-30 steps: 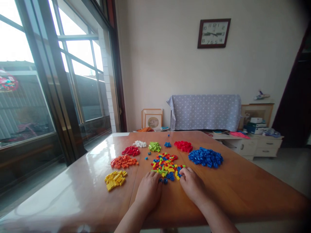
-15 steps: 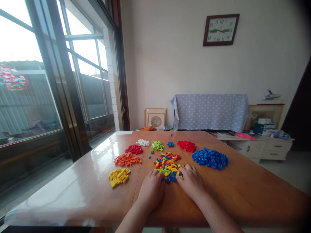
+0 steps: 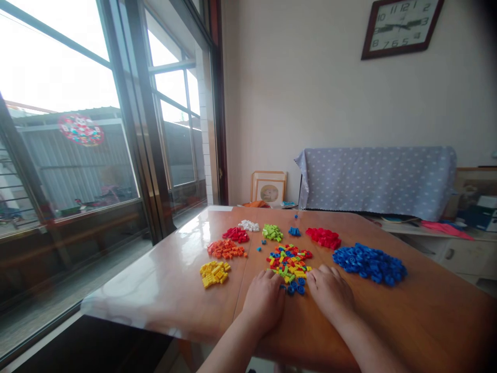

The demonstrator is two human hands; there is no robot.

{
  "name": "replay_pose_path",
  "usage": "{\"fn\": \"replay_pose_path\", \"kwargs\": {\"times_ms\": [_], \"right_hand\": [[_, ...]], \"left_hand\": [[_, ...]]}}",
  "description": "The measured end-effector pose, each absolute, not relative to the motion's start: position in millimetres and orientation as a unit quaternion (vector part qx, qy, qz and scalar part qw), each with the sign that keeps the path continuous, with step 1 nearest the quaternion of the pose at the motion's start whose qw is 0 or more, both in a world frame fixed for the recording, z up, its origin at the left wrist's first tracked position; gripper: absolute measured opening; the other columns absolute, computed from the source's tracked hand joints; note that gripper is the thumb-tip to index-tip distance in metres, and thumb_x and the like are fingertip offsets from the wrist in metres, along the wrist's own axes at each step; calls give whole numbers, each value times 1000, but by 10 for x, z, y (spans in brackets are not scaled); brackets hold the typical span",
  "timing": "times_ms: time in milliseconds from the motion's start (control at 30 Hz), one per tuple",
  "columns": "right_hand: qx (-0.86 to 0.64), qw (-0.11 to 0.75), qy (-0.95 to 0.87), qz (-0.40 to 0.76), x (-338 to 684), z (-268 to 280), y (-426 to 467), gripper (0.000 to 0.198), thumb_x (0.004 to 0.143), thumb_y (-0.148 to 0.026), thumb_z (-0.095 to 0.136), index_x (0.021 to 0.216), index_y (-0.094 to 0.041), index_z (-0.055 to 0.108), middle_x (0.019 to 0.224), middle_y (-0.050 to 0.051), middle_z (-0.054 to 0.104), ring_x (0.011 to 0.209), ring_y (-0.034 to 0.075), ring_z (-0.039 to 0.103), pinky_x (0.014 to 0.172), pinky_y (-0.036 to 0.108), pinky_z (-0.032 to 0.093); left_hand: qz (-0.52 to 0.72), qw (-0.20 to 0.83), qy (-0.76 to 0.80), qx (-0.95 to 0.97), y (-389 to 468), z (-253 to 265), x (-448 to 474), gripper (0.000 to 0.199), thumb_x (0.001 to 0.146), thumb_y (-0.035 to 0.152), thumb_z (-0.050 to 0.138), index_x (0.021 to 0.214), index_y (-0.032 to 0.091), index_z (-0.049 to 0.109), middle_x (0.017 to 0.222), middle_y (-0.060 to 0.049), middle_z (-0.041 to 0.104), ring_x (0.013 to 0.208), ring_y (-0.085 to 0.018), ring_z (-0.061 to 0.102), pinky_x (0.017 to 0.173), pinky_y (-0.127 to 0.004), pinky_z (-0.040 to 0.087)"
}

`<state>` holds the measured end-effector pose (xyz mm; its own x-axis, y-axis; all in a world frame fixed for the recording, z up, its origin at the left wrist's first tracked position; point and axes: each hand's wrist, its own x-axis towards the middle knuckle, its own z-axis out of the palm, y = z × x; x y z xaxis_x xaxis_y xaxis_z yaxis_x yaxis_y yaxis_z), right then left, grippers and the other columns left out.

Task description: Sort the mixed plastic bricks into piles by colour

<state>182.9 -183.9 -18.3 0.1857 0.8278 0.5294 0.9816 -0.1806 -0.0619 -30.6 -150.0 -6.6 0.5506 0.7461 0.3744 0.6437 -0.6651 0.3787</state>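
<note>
From far off I look down on a shiny brown table [image 3: 411,316]; the mixed pile [image 3: 290,260], made of little toy bricks in lots of colours, sits near its middle; the left hand [image 3: 264,298] is at the near left edge of it, back side up, with fingers softly bent and close to some blue round bricks [image 3: 301,288], and I cannot tell if it has hold of any; the right hand [image 3: 330,292] is at the right edge, its fingers curled in a bit, and I cannot tell if anything is under them; over to the left I see a yellow pile [image 3: 215,273], then an orange pile [image 3: 225,249], a dark red pile [image 3: 235,234] and a white pile [image 3: 248,225], each farther back; behind the mixed pile are a light green pile [image 3: 272,232] and a small blue pile [image 3: 294,231]; to the right are a bright red pile [image 3: 323,238] and a big blue pile [image 3: 369,263]; past the table, a grey cloth [image 3: 376,178] with white spots hangs below a clock [image 3: 403,27].
</note>
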Motion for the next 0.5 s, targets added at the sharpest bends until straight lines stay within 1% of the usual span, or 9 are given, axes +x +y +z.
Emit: {"fn": "replay_pose_path", "kwargs": {"times_ms": [100, 267, 300, 400, 433, 500], "right_hand": [[-727, 238, -614, -192, 1781, -127, -1862, 36, 102, -34, 43, 78, -22, 67, 86, 7, 66, 91, 23, 58, 77, 33, 35], [-657, 307, -680, -108, 1470, -81, -1884, 40, 103, -36, 38, 75, -23, 63, 85, 5, 66, 86, 20, 59, 76, 32, 39], [-644, 318, -690, -93, 1390, -97, -1881, 40, 103, -36, 37, 74, -23, 62, 85, 5, 66, 86, 20, 59, 76, 31, 39], [-617, 350, -701, -74, 1204, -192, -1855, 42, 104, -35, 35, 74, -23, 62, 83, 6, 66, 84, 21, 59, 75, 32, 41], [-611, 361, -701, -73, 1170, -228, -1843, 41, 104, -35, 35, 78, -23, 64, 84, 7, 66, 84, 21, 59, 75, 32, 42], [-601, 378, -700, -72, 1145, -290, -1822, 37, 104, -36, 36, 90, -23, 68, 88, 7, 68, 87, 22, 60, 79, 34, 44]], "left_hand": [[263, 98, 411, 867, -1516, -38, -299, 14, 94, 28, 49, 96, 25, 62, 107, -5, 63, 101, -22, 55, 85, -32, 43], [297, 131, 407, 854, -1551, 26, -315, 26, 95, 35, 51, 116, 26, 62, 116, -8, 63, 107, -24, 56, 90, -34, 44], [304, 137, 403, 852, -1551, 29, -320, 25, 95, 34, 50, 115, 26, 62, 115, -8, 63, 107, -24, 57, 89, -33, 44], [311, 147, 403, 848, -1526, 6, -332, 21, 96, 26, 45, 101, 24, 65, 106, -8, 65, 100, -22, 59, 85, -31, 44], [312, 149, 406, 846, -1511, -8, -335, 21, 96, 25, 44, 98, 23, 65, 103, -8, 65, 97, -21, 60, 83, -30, 44], [315, 152, 416, 840, -1476, -38, -340, 23, 96, 24, 42, 96, 23, 65, 100, -7, 66, 96, -21, 60, 81, -29, 43]]}}
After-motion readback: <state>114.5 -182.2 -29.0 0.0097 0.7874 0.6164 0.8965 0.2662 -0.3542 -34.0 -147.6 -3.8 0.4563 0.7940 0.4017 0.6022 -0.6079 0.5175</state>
